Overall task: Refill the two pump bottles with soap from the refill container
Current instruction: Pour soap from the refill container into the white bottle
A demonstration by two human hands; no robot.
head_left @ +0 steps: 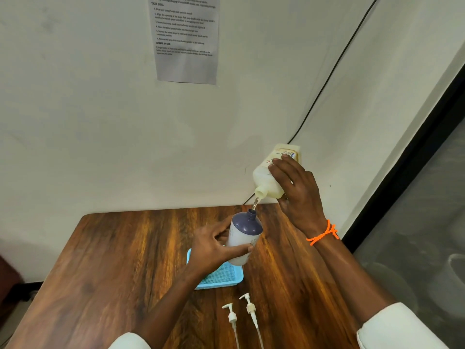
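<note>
Grip, left hand (214,250): wrapped around the pump bottle (242,238), held tilted above the blue tray (221,279).
Grip, right hand (298,195): clasps the refill container (270,176), tipped mouth-down.
Soap: thin stream (255,204) entering the bottle's neck.
Table (125,260): two pump heads (239,314) lie near the front edge.

Table (125,260): dark brown wood grain with orange streaks. Tray (221,279) near its middle: light blue, fine mesh pattern. Pump bottle (242,235): white body, dark purple-blue shoulder and neck. Refill container (270,172): translucent cream-yellow, label printed in blue and red. Two pump heads (241,313) near the front edge: white. Wrist band (323,233): bright orange.
</note>
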